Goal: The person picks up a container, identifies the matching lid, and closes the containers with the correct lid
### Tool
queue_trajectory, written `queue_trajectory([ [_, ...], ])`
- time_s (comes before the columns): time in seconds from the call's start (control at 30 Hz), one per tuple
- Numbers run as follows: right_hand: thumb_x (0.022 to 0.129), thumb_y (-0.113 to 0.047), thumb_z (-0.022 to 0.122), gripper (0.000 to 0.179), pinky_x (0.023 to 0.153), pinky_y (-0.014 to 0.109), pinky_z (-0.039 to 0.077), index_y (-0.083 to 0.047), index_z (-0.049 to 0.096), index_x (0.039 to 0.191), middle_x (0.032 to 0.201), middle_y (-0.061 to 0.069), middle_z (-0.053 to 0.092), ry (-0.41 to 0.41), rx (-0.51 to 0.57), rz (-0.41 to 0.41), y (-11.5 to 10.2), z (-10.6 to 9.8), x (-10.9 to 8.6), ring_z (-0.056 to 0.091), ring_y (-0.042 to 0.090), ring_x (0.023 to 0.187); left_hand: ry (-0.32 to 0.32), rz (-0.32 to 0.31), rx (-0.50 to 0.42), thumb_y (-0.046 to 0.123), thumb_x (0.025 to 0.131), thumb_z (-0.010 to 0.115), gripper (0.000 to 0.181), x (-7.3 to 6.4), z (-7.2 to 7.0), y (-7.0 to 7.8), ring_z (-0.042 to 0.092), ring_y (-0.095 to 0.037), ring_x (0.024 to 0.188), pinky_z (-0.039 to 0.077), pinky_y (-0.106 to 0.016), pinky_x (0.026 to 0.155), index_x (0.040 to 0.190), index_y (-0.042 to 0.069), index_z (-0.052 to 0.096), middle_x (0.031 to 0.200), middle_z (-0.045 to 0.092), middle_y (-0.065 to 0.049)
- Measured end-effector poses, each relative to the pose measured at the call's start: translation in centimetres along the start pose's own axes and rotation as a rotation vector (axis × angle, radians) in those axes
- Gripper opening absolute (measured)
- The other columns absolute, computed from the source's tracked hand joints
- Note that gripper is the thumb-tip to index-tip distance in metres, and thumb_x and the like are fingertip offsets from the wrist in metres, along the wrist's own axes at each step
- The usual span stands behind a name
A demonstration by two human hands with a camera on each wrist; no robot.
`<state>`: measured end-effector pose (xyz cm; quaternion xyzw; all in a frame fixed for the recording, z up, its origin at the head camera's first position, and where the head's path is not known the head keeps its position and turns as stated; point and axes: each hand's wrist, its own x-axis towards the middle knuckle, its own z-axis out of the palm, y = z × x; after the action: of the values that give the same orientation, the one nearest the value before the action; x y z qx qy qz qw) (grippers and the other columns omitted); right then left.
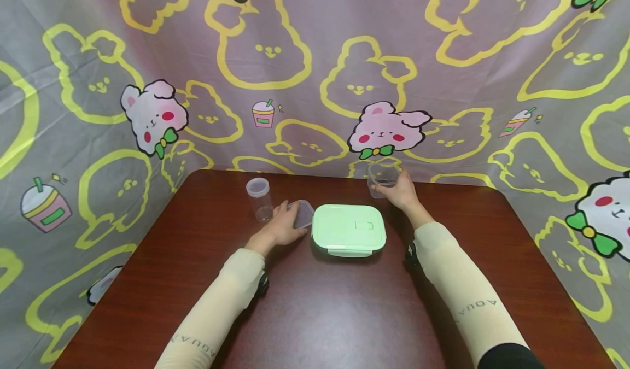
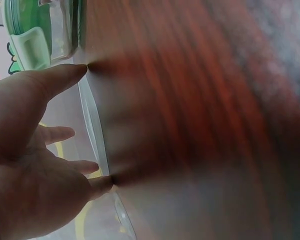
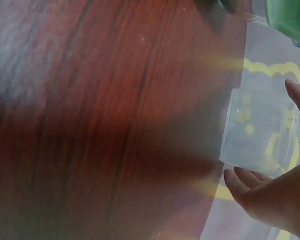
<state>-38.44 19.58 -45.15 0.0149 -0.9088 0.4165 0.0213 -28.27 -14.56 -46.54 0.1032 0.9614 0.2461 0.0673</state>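
My left hand (image 1: 281,228) is spread over a clear plastic lid (image 1: 305,216) lying on the table, thumb at its near side. In the left wrist view its fingertips (image 2: 107,182) reach down at the thin lid edge, little curled. My right hand (image 1: 401,192) is around a clear square container (image 1: 378,189) at the back of the table. The right wrist view shows the container (image 3: 260,131) standing between thumb and fingers, with the fingertips (image 3: 231,181) right at its side. A light green lunch box (image 1: 348,227) with its lid on sits between the hands.
A tall clear jar (image 1: 261,202) with a whitish lid stands just left of my left hand. The brown wooden table (image 1: 339,309) ends at a patterned cloth (image 1: 295,74) behind it.
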Motion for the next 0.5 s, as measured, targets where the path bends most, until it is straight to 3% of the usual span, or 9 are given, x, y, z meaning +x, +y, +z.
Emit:
queue_trajectory([
  [0.5,0.088,-0.039,0.079,0.115,0.119,0.057,0.029,0.006,0.001,0.16,0.16,0.035,0.023,0.042,0.064,0.074,0.33,0.89,-0.27,0.025,0.048,0.149,-0.009,-0.001,0.016,0.03,0.093,0.073,0.084,0.04,-0.28,-0.31,0.025,-0.051,0.147,0.033,-0.061,0.115,0.158,0.002,0.03,0.158,0.028,-0.035],
])
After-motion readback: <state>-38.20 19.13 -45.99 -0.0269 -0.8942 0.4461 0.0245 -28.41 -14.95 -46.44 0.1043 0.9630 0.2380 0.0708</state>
